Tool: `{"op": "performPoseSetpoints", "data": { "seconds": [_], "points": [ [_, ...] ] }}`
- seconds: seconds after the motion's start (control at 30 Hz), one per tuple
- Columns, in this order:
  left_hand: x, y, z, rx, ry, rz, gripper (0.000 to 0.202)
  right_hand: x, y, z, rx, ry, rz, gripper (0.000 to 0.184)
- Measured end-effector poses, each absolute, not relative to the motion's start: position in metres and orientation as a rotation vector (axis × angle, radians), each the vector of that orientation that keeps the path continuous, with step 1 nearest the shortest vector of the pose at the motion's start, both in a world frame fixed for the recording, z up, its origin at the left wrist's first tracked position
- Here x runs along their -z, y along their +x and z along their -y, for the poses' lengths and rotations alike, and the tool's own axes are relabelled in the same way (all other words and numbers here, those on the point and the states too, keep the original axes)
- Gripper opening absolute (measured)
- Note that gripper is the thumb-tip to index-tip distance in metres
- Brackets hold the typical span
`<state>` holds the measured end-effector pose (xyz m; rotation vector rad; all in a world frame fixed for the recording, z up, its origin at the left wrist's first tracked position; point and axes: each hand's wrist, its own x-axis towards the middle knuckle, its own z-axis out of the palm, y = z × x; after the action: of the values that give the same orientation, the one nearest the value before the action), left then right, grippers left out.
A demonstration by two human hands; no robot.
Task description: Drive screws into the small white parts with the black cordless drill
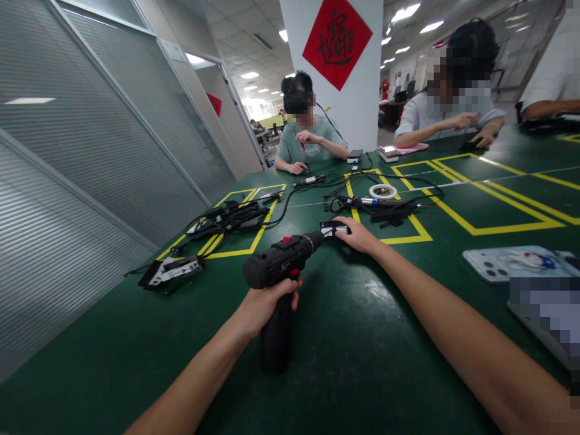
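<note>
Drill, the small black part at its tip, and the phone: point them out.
drill (277, 264): head view, black motor body.
small black part (332, 228): head view, its top face.
phone (507, 269): head view, back cover beside the lenses.

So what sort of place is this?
Likely a workshop bench in an open-plan office: a green table marked with yellow tape boxes, the left hand gripping a cordless drill, the right hand holding a small black part.

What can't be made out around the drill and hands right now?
- Head view, tip of the drill: hidden behind the small black part that the right hand holds.
- Head view, drill trigger: covered by the left hand.
- Head view, print on the small black part: too small.
</note>
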<state>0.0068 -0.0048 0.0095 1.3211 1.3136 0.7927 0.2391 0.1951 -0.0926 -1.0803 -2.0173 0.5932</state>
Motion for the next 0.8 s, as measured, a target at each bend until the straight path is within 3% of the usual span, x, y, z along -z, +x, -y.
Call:
{"op": "performPoseSetpoints", "data": {
  "seconds": [0.8],
  "points": [
    [-0.0097,0.0074,0.0052,-0.83,1.294,-1.289,0.017,0.0906,0.2393,-0.194,-0.598,-1.083,2.019,0.046]
  ]
}}
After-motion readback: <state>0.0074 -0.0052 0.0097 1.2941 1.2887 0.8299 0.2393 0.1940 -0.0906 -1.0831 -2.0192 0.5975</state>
